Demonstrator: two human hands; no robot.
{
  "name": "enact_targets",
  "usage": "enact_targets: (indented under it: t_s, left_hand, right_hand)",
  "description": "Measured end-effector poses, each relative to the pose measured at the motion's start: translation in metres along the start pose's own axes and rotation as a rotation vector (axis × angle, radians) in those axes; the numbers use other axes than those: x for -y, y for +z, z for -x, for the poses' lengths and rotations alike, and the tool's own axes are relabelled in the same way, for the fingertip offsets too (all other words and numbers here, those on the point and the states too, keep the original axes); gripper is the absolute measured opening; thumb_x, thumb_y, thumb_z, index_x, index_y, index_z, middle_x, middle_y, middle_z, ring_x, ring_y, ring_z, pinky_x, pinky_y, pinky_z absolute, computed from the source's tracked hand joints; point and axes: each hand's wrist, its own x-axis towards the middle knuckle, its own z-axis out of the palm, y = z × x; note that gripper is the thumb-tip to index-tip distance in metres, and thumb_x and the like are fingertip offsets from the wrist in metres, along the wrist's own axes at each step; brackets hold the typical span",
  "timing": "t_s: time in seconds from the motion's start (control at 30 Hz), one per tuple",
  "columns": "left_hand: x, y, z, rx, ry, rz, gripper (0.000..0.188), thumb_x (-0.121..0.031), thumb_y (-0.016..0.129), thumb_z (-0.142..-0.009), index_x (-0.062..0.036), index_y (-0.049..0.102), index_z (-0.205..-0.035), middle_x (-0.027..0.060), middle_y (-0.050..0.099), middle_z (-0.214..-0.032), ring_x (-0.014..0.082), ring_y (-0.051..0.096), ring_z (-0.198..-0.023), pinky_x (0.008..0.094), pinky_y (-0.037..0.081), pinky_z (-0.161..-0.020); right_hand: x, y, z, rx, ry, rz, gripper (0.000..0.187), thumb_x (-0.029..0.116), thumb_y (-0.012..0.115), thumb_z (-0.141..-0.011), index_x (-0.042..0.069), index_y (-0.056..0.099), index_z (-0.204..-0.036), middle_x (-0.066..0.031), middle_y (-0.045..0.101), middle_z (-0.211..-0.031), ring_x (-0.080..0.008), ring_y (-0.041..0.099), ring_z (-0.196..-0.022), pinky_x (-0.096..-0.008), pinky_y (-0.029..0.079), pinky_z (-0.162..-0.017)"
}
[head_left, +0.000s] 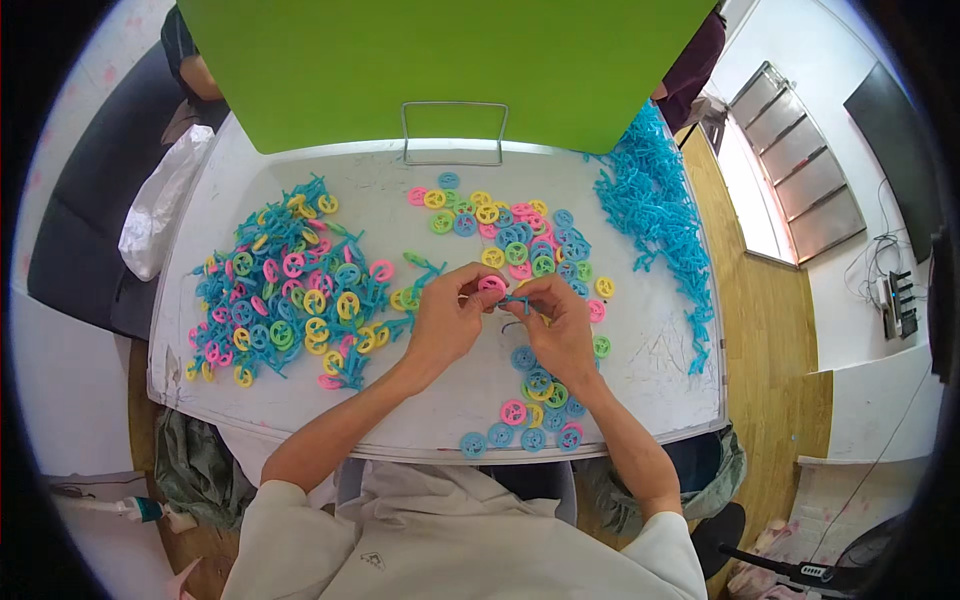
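Observation:
Over the middle of the white table, my left hand [446, 318] pinches a pink toy wheel [491, 285] between thumb and fingers. Right beside it, my right hand [563, 328] grips a small blue branched plastic piece [519, 301], partly covered by the fingertips. The two parts touch or nearly touch; the exact contact is hidden. Loose wheels [541, 384] in pink, yellow, green and blue lie around my right hand. To the left spreads a heap of blue pieces with wheels on them [290, 290], reaching close to my left forearm.
A pile of blue branched pieces [655, 200] runs along the table's right edge. At the back stands a green panel [450, 70] with a metal wire stand [455, 162] before it. A white plastic bag [165, 205] sits at the left edge. Other people's arms [200, 78] show behind the panel.

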Motion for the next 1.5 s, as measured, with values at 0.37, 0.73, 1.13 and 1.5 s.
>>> enact_targets:
  t_s: [0.37,0.73,1.13,1.5]
  left_hand:
    - [-0.005,0.002,0.002,0.004,-0.01,-0.006,0.015,0.005,0.057,-0.087,0.0011,0.065,-0.1,0.0047,0.066,-0.085,0.0101,0.06,-0.072,0.0248,0.049,-0.065]
    - [0.001,0.005,0.0,0.064,0.135,0.245,0.034,0.002,0.051,-0.093,-0.005,0.059,-0.126,0.0106,0.066,-0.096,0.0139,0.065,-0.081,0.0259,0.053,-0.07]
    - [-0.011,0.008,0.005,-0.016,0.077,0.326,0.019,-0.005,0.052,-0.096,0.0042,0.059,-0.112,0.0119,0.067,-0.101,0.0141,0.066,-0.086,0.026,0.056,-0.076]
    - [-0.015,0.01,0.009,-0.053,0.011,0.439,0.019,-0.006,0.054,-0.096,0.0069,0.057,-0.11,0.0137,0.067,-0.099,0.0155,0.067,-0.089,0.0259,0.056,-0.077]
  right_hand:
    - [-0.008,-0.009,-0.007,0.125,0.107,-0.331,0.015,-0.007,0.062,-0.086,0.0,0.055,-0.097,-0.0106,0.067,-0.093,-0.0149,0.068,-0.089,-0.0242,0.052,-0.075]
    - [-0.012,-0.016,-0.011,0.019,0.284,-0.394,0.023,0.004,0.066,-0.087,-0.001,0.055,-0.107,-0.0112,0.069,-0.088,-0.0149,0.068,-0.084,-0.0237,0.053,-0.073]
    - [0.01,-0.012,-0.004,-0.113,-0.051,0.153,0.017,0.005,0.069,-0.085,0.0,0.066,-0.101,-0.007,0.07,-0.079,-0.0113,0.067,-0.074,-0.0222,0.051,-0.062]
    - [0.005,0.005,-0.002,-0.178,0.103,-0.124,0.015,0.011,0.068,-0.088,-0.001,0.06,-0.094,-0.0068,0.069,-0.079,-0.0078,0.064,-0.067,-0.0211,0.051,-0.058]
